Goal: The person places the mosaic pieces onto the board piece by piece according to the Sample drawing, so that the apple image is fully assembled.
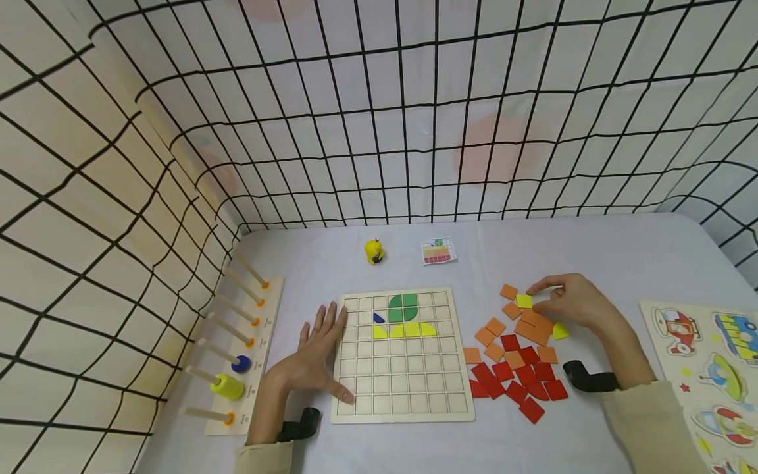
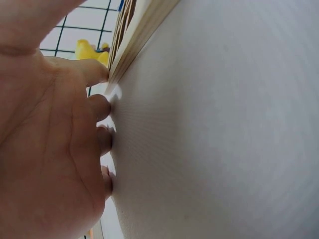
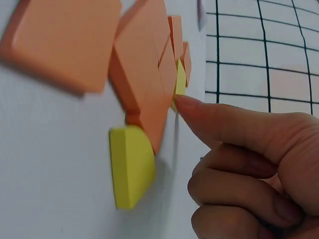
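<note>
My left hand (image 1: 316,359) rests spread at the left edge of a wooden grid board (image 1: 397,385), its thumb over the lower left corner; in the left wrist view its fingertips meet the white tabletop beside the board's edge. On the upper grid lie green quarter-round tiles (image 1: 403,307), a small blue piece (image 1: 379,318) and a row of yellow tiles (image 1: 405,330). To the right, my right hand (image 1: 571,299) pinches a yellow square tile (image 1: 524,301) between thumb and index finger, the other fingers curled. A yellow quarter-round tile (image 3: 132,167) lies near that hand beside orange tiles (image 3: 144,64).
Red tiles (image 1: 531,411) are scattered right of the board. A pattern card (image 1: 438,251) and yellow toy duck (image 1: 374,251) stand behind it. At left is a peg rack (image 1: 269,329) with a yellow piece and a blue bead; at right, a picture puzzle board (image 1: 675,368). Black netting (image 1: 403,105) encloses the table.
</note>
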The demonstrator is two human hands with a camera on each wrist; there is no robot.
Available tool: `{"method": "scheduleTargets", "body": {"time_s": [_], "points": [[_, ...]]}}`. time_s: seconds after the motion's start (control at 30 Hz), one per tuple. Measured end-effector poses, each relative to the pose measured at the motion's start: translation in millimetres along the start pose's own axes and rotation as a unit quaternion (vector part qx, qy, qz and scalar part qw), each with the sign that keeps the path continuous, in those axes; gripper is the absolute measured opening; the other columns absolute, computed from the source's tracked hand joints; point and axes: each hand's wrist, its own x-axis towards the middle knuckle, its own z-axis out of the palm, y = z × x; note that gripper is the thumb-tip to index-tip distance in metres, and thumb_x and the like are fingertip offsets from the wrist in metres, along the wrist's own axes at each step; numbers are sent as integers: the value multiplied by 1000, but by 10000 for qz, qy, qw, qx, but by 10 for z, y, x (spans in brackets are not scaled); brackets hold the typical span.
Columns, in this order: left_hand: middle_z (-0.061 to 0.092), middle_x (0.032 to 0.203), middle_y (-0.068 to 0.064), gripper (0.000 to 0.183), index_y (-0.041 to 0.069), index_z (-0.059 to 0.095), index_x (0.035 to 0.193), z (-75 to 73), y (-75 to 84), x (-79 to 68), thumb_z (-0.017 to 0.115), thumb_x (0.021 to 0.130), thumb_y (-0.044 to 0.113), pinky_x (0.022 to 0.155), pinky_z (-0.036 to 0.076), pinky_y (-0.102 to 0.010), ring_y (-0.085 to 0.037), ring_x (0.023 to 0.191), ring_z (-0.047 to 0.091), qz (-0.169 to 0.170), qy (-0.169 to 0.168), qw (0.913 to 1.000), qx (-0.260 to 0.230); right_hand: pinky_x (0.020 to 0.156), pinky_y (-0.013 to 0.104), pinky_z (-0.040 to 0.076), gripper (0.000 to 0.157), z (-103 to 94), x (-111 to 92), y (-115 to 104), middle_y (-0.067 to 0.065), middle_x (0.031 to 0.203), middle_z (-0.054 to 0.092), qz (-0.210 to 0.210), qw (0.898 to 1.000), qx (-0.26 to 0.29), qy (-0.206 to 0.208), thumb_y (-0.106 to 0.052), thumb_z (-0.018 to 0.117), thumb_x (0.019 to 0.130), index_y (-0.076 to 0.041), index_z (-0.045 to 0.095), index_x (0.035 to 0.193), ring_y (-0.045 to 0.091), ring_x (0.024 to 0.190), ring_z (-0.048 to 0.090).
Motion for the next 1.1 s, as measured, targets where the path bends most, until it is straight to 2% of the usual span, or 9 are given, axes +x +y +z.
{"method": "scheduleTargets", "body": {"time_s": [0.2,0.43,0.73,0.97,1.1], "points": [[-16,174,-13,157,13,2,167,6,-5,6,103,52,48,127,-11,-66,-37,161,-19,-5,9,10000,-30,54,27,32,39,15,21,12,-3,62,39,-8,10000,25,-56,-16,77,88,5,69,120,15,58,40],[-16,173,-13,157,14,2,167,23,-19,4,102,52,48,127,-11,-66,-37,161,-19,4,-1,10000,-40,56,27,36,44,50,55,17,-1,63,43,217,9995,-133,-202,-22,76,89,7,64,120,17,61,45],[-17,173,-13,157,14,1,167,34,-11,0,103,52,46,127,-13,-65,-36,161,-20,-10,-33,10000,-70,59,30,39,48,46,29,49,3,71,51,353,9987,-368,27,-23,78,88,8,61,120,19,67,49],[-17,173,-13,157,14,0,167,22,-14,0,102,53,48,127,-13,-65,-36,161,-20,-19,-47,10000,-16,60,29,42,48,33,32,45,5,74,52,433,9983,-377,-92,-27,77,90,9,61,119,20,71,51],[-18,173,-13,158,15,-1,167,16,-23,1,102,53,48,127,-13,-65,-35,161,-21,-46,-33,10000,4,57,27,40,48,25,33,-44,3,70,50,263,9990,-328,118,-28,75,92,8,63,122,19,67,48]]}}
